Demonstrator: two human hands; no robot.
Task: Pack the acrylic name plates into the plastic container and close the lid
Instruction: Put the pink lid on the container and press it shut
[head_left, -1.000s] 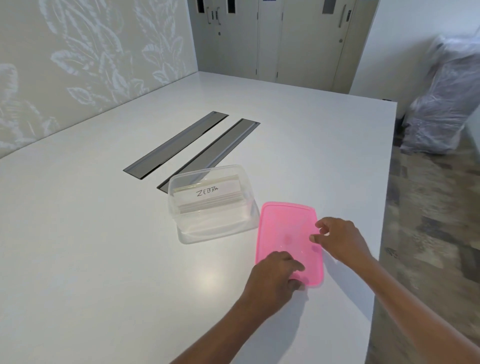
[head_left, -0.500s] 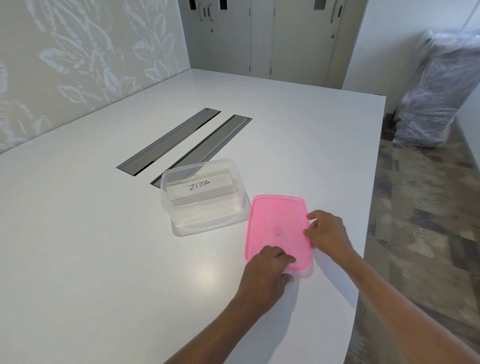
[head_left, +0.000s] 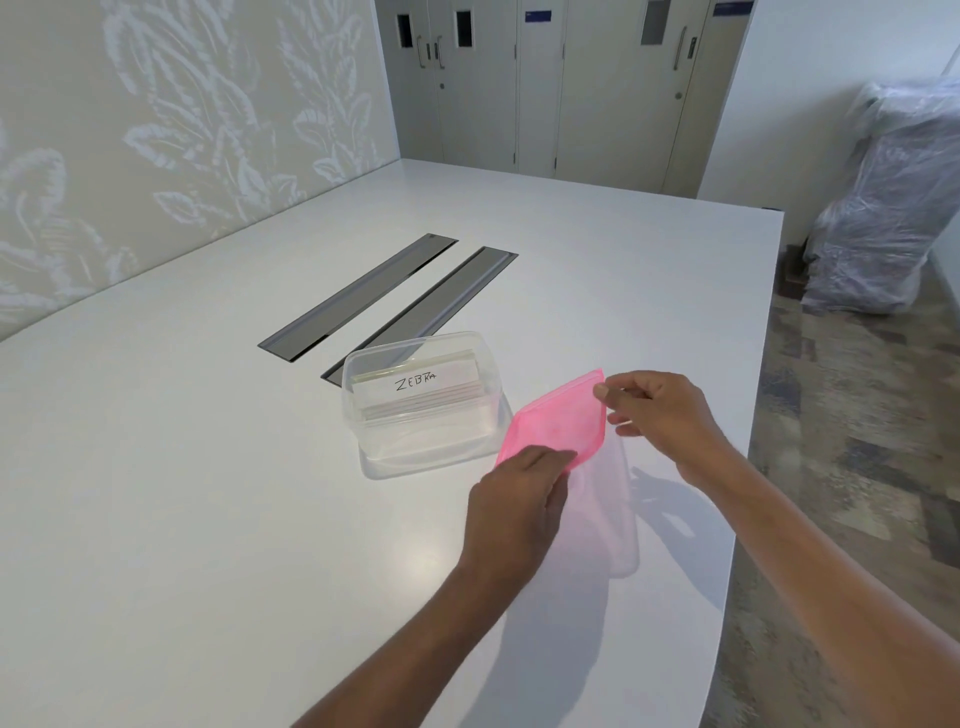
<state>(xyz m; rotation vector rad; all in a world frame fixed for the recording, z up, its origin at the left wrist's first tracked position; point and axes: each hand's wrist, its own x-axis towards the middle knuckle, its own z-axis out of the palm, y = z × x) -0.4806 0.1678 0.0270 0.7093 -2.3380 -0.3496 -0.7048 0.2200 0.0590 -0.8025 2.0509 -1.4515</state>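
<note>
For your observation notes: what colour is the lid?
Translucent pink lid, clearest in the head view.

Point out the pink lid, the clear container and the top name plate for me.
pink lid (head_left: 553, 423), head view, middle of its raised face.
clear container (head_left: 358, 410), head view, left wall.
top name plate (head_left: 415, 383), head view, the handwritten label.

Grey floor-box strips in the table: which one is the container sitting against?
The right-hand strip: the clear container overlaps its near end. The left-hand strip lies apart from it, with bare white table between them.
</note>
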